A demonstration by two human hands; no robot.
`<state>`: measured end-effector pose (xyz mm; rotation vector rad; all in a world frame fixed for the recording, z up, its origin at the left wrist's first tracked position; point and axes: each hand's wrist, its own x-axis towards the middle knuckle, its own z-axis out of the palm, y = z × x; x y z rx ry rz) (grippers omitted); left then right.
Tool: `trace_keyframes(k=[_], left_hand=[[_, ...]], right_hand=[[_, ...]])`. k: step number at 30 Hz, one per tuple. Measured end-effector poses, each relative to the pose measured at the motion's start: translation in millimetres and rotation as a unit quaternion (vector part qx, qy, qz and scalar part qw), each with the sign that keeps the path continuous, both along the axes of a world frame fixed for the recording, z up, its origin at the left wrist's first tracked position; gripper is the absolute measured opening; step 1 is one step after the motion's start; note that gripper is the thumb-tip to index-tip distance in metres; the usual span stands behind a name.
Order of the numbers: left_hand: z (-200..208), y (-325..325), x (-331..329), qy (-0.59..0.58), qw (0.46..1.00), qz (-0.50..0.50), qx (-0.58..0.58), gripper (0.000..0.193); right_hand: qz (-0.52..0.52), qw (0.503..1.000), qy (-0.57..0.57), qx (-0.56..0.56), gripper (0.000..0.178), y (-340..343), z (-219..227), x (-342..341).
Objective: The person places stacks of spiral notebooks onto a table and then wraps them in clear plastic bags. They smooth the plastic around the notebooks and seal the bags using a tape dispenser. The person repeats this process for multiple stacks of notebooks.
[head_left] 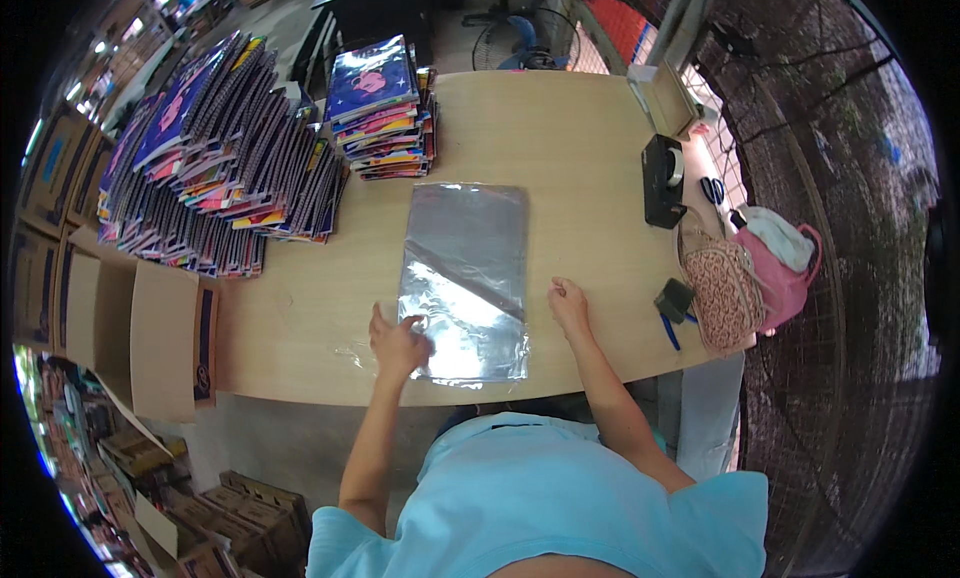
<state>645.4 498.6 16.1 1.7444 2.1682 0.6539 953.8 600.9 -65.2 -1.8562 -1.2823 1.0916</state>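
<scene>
A stack of clear plastic sleeves [465, 268] lies flat on the table in front of me, shiny with reflected light. My left hand [398, 345] is at its lower left edge, thumb and fingers apart, with nothing seen in its grasp; the fingertips on the right are slightly blurred. To the right of the sleeves, apart from them, my right hand [568, 306] hovers over or rests on the wood with its fingers curled in. Nothing shows in that hand.
Tall piles of spiral notebooks [215, 168] fill the table's left, with a smaller notebook stack [380, 108] beside them. An open cardboard box [165, 338] stands at the left edge. Along the right are a tape dispenser [663, 183], scissors [712, 190], a stamp [675, 300] and a woven bag [722, 293].
</scene>
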Motion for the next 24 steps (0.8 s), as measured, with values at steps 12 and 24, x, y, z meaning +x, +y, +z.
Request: trace_keyframes(k=[12, 24], left_hand=[[-41.5, 71.2, 117.7, 0.008, 0.993, -0.107, -0.037, 0.03], [-49.5, 83.9, 73.2, -0.293, 0.94, -0.055, -0.168, 0.012]], right_hand=[[-0.067, 0.997, 0.023, -0.006, 0.031, -12.8, 4.4, -17.6], [0.153, 0.96, -0.223, -0.077, 0.049, 33.7, 52.1, -71.0]])
